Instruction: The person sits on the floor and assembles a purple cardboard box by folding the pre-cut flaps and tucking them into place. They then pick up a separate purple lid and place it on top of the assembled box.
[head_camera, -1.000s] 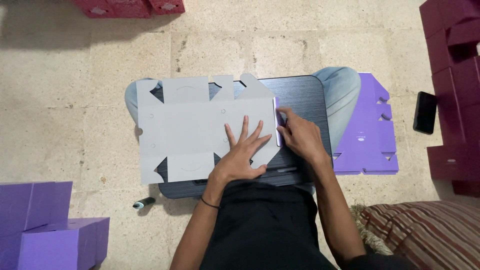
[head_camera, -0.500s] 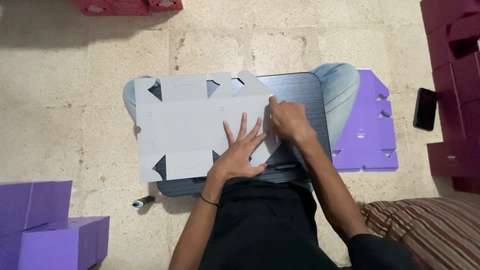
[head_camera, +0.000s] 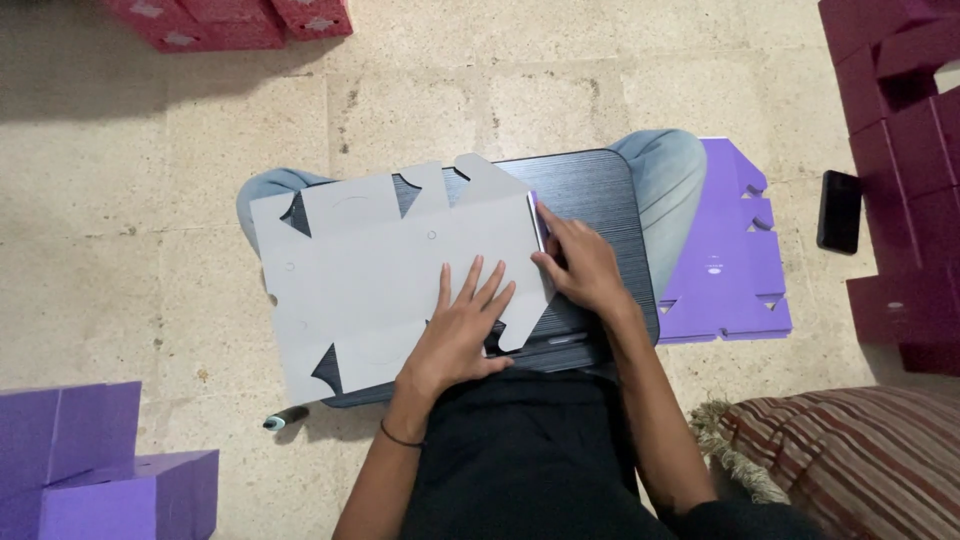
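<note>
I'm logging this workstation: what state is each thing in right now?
Grey cardboard blank: unfolded, flat on the lap board.
Left hand: open, pressing the blank.
Right hand: fingertips at the blank's right edge.
Lap board: level across the knees.
Purple blanks: flat, stacked.
Purple boxes: assembled.
Phone: screen dark.

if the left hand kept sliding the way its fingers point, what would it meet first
Probably the folded-up right edge of the grey cardboard sheet, beside the right hand. The left hand lies flat, fingers pointing up and slightly right.

We see 1 grey die-cut card blank (head_camera: 380, 275) lying flat, unfolded, on a dark lap board (head_camera: 600, 195), its right edge flap creased upward.
</note>
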